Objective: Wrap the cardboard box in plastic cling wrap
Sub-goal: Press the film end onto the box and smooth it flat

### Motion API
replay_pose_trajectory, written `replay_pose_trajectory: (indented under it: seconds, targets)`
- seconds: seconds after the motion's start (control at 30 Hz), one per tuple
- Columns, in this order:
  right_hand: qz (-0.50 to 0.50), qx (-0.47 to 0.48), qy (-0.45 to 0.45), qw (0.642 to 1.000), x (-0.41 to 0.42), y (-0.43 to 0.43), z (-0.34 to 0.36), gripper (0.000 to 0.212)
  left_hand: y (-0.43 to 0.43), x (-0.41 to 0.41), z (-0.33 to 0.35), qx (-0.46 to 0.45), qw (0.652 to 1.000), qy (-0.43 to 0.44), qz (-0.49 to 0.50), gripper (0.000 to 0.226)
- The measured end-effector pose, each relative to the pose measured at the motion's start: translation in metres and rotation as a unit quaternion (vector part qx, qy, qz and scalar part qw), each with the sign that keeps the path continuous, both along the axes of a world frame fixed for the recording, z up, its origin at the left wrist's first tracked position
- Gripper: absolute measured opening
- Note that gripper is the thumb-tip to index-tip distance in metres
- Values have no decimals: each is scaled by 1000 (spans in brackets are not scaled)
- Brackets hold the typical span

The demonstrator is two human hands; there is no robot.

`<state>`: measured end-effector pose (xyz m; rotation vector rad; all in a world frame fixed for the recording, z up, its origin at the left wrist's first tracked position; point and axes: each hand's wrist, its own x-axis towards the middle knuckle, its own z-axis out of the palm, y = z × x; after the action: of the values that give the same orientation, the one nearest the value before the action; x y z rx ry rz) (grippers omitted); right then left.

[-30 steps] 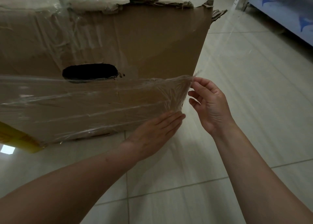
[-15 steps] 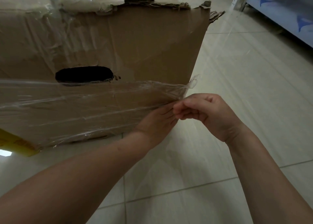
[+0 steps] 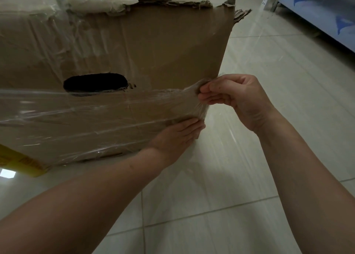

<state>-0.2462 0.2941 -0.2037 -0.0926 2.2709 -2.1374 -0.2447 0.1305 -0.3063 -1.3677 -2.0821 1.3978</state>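
A big brown cardboard box (image 3: 153, 48) with a torn top edge and a dark oval handle hole stands on the tiled floor. Clear cling wrap (image 3: 80, 115) covers the lower band of its near face, and more crinkled film lies over the top left. My left hand (image 3: 178, 136) presses flat with straight fingers on the wrap near the box's lower right corner. My right hand (image 3: 232, 100) pinches the bunched end of the film at the box's right edge, just above the left hand. A thin sheet of film stretches away to the right past that corner.
Glossy pale floor tiles (image 3: 269, 177) spread to the right and front. A white metal shelf (image 3: 315, 17) with a blue board stands at the upper right. Something yellow (image 3: 23, 163) sticks out under the box's lower left corner.
My right hand has gone from loosely fingering the film's edge to pinching it and has risen to the box's right edge. My left hand stays pressed on the wrap near the corner.
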Motion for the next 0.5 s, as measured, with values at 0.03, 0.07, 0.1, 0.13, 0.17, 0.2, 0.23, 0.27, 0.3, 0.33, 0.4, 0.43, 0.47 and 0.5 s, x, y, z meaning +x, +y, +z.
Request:
replay_pose_trajectory:
  seconds: [0.03, 0.07, 0.1, 0.13, 0.17, 0.2, 0.23, 0.27, 0.3, 0.33, 0.4, 0.43, 0.47, 0.5]
  targets:
    - [2, 1, -2, 1000, 0, 1, 0, 17, 1, 0, -1, -3, 1000, -2, -1, 59]
    - [4, 3, -4, 1000, 1, 1, 0, 17, 2, 0, -1, -4, 1000, -7, -2, 59]
    - [6, 5, -4, 1000, 2, 1, 1, 17, 3, 1, 0, -4, 1000, -14, 1, 59]
    - [9, 5, -4, 1000, 3, 2, 2, 17, 3, 2, 0, 2, 1000, -24, 6, 58]
    - [12, 3, -3, 1000, 3, 2, 3, 17, 4, 3, 1, 10, 999, -38, 12, 58]
    - [17, 1, -1, 1000, 4, 2, 5, 18, 4, 4, 1, 16, 998, -52, 17, 58]
    - [21, -1, 0, 1000, 4, 3, 7, 18, 4, 6, 2, 17, 998, -63, 20, 58]
    - [25, -2, 0, 1000, 5, 3, 8, 18, 4, 8, 2, 16, 997, -75, 22, 58]
    - [28, -2, -1, 1000, 6, 4, 10, 18, 4, 9, 2, 18, 996, -89, 24, 57]
    - [31, -1, -1, 1000, 7, 4, 10, 17, 3, 11, 2, 26, 994, -106, 26, 57]
    - [35, 4, 5, 999, 9, 5, 11, 17, 3, 15, 0, 40, 989, -139, 29, 55]
    - [38, 7, 8, 999, 10, 5, 12, 18, 2, 18, 1, 46, 987, -154, 29, 55]
    - [41, 8, 9, 999, 11, 5, 12, 17, 1, 20, 2, 51, 984, -167, 25, 55]
    - [43, 8, 9, 999, 12, 6, 12, 17, 0, 22, 4, 59, 982, -179, 20, 54]
